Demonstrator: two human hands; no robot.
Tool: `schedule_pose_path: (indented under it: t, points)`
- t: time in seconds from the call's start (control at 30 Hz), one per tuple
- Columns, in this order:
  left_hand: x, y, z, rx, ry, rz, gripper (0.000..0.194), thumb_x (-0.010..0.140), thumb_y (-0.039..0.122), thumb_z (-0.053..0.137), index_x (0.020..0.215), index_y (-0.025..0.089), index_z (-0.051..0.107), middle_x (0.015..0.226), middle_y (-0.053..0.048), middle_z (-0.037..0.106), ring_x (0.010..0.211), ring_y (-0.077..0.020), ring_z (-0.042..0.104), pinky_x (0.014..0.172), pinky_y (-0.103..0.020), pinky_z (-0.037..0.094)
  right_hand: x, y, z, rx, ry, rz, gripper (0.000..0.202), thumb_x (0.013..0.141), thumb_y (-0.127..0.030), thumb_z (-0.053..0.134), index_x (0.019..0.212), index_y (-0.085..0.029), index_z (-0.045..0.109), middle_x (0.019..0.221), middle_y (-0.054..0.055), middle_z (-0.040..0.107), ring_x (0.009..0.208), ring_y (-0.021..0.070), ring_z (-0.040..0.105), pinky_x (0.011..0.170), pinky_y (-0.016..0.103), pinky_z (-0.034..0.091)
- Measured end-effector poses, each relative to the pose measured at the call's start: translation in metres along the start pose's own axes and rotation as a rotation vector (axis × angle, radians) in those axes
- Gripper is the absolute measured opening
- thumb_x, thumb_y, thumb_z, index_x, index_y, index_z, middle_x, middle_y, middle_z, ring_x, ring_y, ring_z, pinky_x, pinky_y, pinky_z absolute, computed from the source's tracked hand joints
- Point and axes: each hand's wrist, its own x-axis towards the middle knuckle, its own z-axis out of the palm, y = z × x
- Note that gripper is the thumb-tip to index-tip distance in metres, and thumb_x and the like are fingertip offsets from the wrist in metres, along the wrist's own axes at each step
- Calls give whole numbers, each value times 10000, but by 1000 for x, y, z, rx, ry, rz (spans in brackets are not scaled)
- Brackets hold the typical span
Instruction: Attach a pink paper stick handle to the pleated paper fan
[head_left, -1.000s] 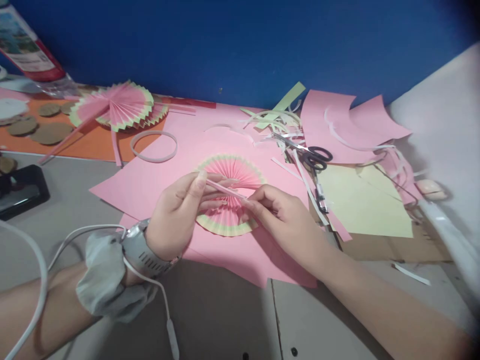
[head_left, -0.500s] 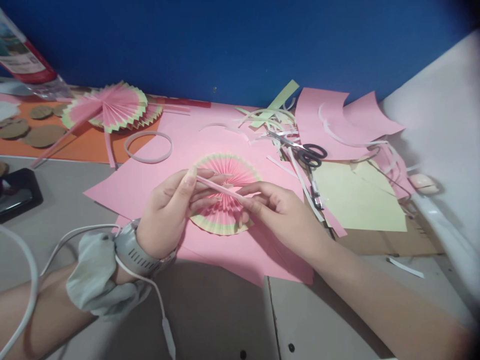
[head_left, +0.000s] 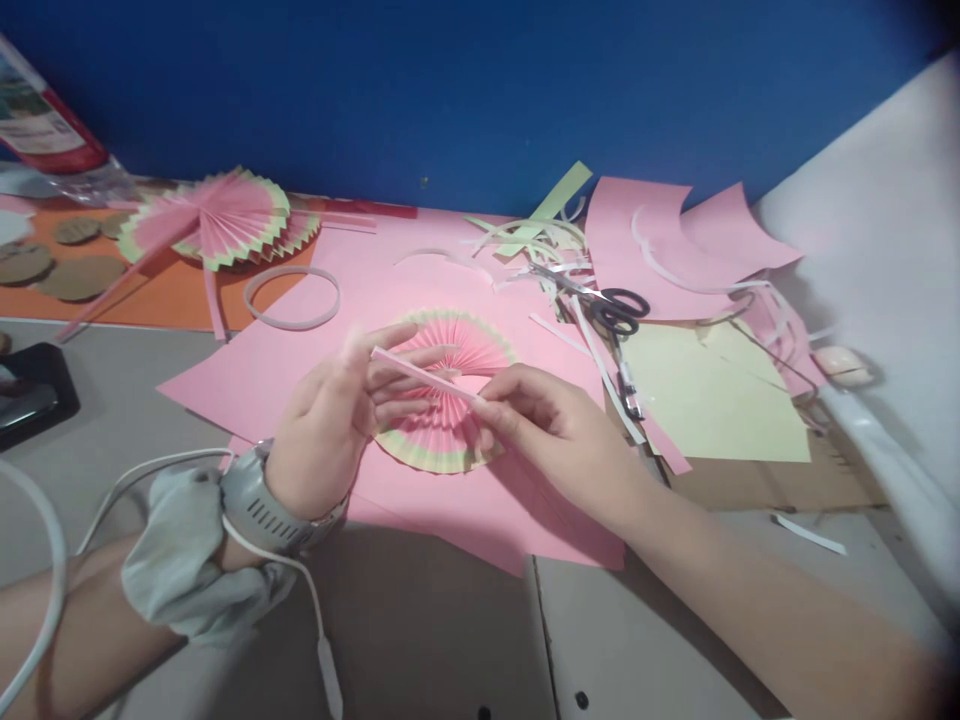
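Between thumb and fingers my right hand point(head_left: 559, 430) pinches the near end of a narrow pink paper strip point(head_left: 421, 373). The strip slants up and leftward across my left fingers, its far end free. My left hand point(head_left: 326, 405) is open, the fingers stretched behind the strip and the thumb, blurred, lifted off it. Whether the strip touches those fingers I cannot tell. Beneath both hands a round pleated paper fan point(head_left: 420, 452), pink with a yellow-green rim, lies on pink paper sheets point(head_left: 457, 520). My hands hide parts of the fan.
Black-handled scissors point(head_left: 619, 312) lie beside paper scraps at the back right. A yellow-green sheet point(head_left: 712, 400) rests on cardboard point(head_left: 757, 485). Finished-looking pleated fans point(head_left: 236, 218) and a pale ring point(head_left: 251, 312) are at left, with a bottle point(head_left: 52, 120) and a phone point(head_left: 37, 395). A white cable point(head_left: 300, 565) crosses my left wrist.
My left thumb has lifted off the strip's upper end and the left hand has opened. The right hand keeps its pinch on the strip. The whole view has shifted slightly.
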Motion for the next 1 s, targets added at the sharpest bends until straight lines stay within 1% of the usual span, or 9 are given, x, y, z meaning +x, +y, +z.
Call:
schedule_pose_path:
  t: [0.1,0.23,0.3,0.37,0.5,0.6,0.73,0.93,1.0]
  points:
    - [-3,2,4,231,-7,19,293,786,357,678,1000,160,650,927,-70,739,833,-184,706,659,-215,574,-3,-3,2,-43,-14,-26,152,923,-308,491,827,-206,550,724,-46,612,686,73,600,654,189,481]
    - [-6,2,7,492,-21,83,153,803,294,660,814,142,677,781,-50,744,713,-154,699,596,-203,553,-6,-7,2,-266,-27,-59,128,932,-262,465,849,-225,556,806,-50,617,732,82,580,687,211,455]
    - [-6,0,7,510,-62,111,108,810,260,651,781,160,680,790,-34,748,731,-143,701,626,-198,557,-6,-9,1,-345,-49,-63,115,934,-260,455,883,-226,552,847,-46,626,739,86,577,685,219,444]
    - [-8,-2,6,489,-113,144,61,801,220,658,773,172,683,845,-33,751,828,-155,703,716,-216,566,-6,-10,0,-396,-70,-98,110,936,-238,446,912,-221,552,889,-38,635,773,89,579,703,220,437]
    - [-11,-6,4,441,-167,155,44,791,204,663,760,178,680,897,-51,749,942,-193,688,810,-272,564,-5,-10,1,-512,-99,-252,131,921,-164,442,856,-195,552,857,-12,628,806,106,567,735,226,425]
    - [-12,-4,4,458,-150,130,50,793,212,657,756,192,685,882,-51,750,944,-205,688,793,-280,572,-6,-10,2,-586,-86,-310,145,908,-153,445,798,-192,531,790,0,612,743,123,556,689,244,422]
    - [-12,1,5,509,-135,128,103,822,233,625,753,205,696,838,-42,753,806,-184,710,715,-268,584,-9,-6,6,-656,-6,-322,133,910,-154,427,845,-196,535,797,23,633,745,154,578,686,279,435]
    - [-11,2,6,467,-47,134,98,833,235,618,762,193,670,937,-52,748,939,-196,690,806,-279,569,-8,1,6,-721,50,-296,173,939,-221,407,841,-188,546,756,29,641,713,171,590,669,307,437]
    - [-11,2,5,469,-45,141,107,839,246,613,771,188,671,952,-61,744,957,-207,685,818,-298,566,-8,2,3,-752,69,-349,169,934,-220,417,831,-185,547,752,29,647,707,173,588,669,310,438]
